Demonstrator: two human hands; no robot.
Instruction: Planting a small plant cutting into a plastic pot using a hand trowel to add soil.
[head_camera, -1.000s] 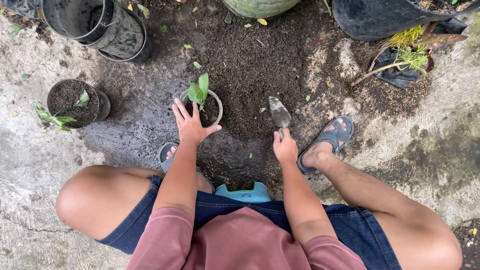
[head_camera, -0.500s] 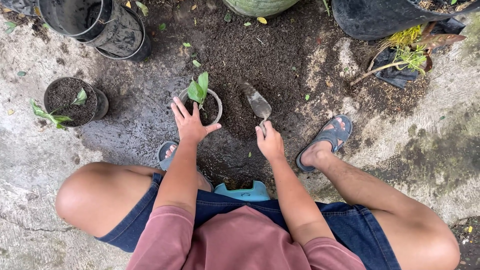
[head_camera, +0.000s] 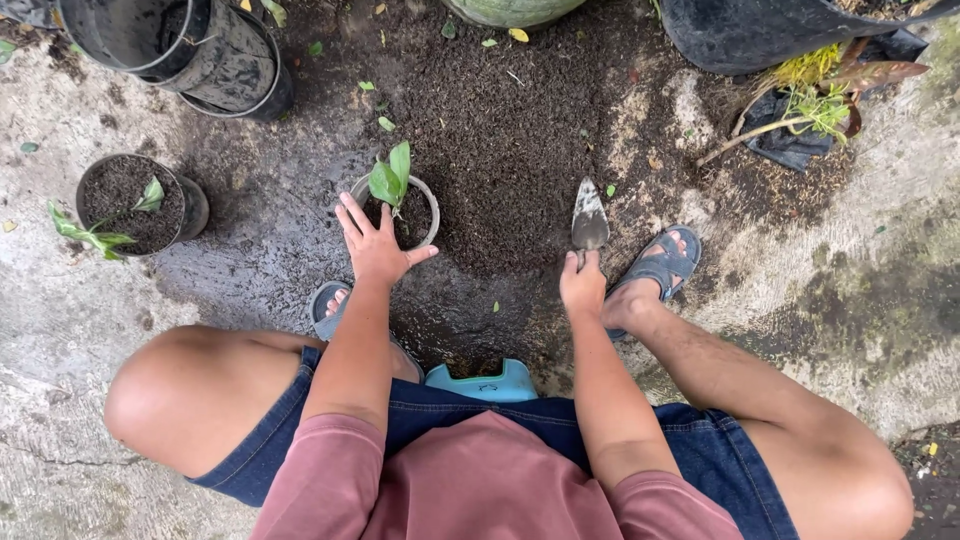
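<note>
A pot (head_camera: 400, 213) is set at centre, a seedling (head_camera: 391, 181) in it. A trowel (head_camera: 588, 221) is found at 3 o'clock, a second pot (head_camera: 135, 203) at 9, stacked pots (head_camera: 190, 45) at 11.

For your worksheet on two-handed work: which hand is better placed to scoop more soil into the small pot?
Probably the right hand: it grips the trowel, blade resting on the loose soil. The left hand is spread against the small pot, steadying it.

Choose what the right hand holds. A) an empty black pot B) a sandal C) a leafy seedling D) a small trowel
D: the right hand grips the handle of a trowel, its blade over the dark soil, while the left hand rests on the pot.
</note>
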